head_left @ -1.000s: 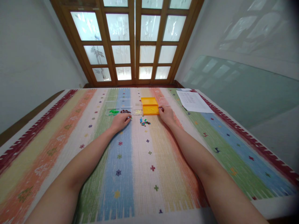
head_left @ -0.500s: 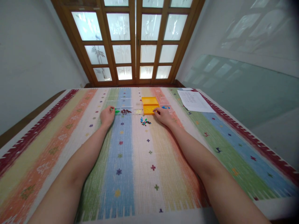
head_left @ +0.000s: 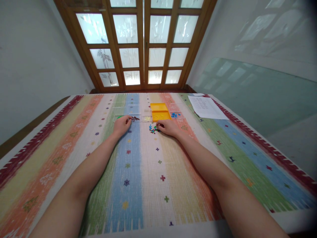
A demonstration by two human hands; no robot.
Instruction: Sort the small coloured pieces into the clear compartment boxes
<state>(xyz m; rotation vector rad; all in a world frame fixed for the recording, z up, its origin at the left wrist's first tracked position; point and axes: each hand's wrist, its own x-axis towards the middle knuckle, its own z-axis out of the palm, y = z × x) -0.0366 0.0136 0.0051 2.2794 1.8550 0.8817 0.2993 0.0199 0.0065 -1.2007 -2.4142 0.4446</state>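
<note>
My left hand (head_left: 122, 125) is closed in a pinch at the near edge of a clear box holding dark red pieces (head_left: 135, 118). It partly covers the box with green pieces (head_left: 119, 117). My right hand (head_left: 167, 127) is closed at the right side of a small loose pile of mixed coloured pieces (head_left: 152, 129) on the cloth. Whatever either hand's fingertips hold is too small to make out. Just beyond the pile stand an open yellow box (head_left: 159, 107) with yellow pieces in it and a clear box of pale pieces (head_left: 147, 118). Blue pieces (head_left: 175, 115) lie in a clear box to the right.
A striped, patterned tablecloth (head_left: 151, 185) covers the table. Printed paper sheets (head_left: 206, 107) lie at the far right. Beyond the table are wooden doors with glass panes (head_left: 128, 57), and a glass panel (head_left: 252, 96) leans by the right wall.
My left hand has moved right, from the green pieces to the dark red ones. My right hand has moved from the yellow box nearer and left, to the mixed pile.
</note>
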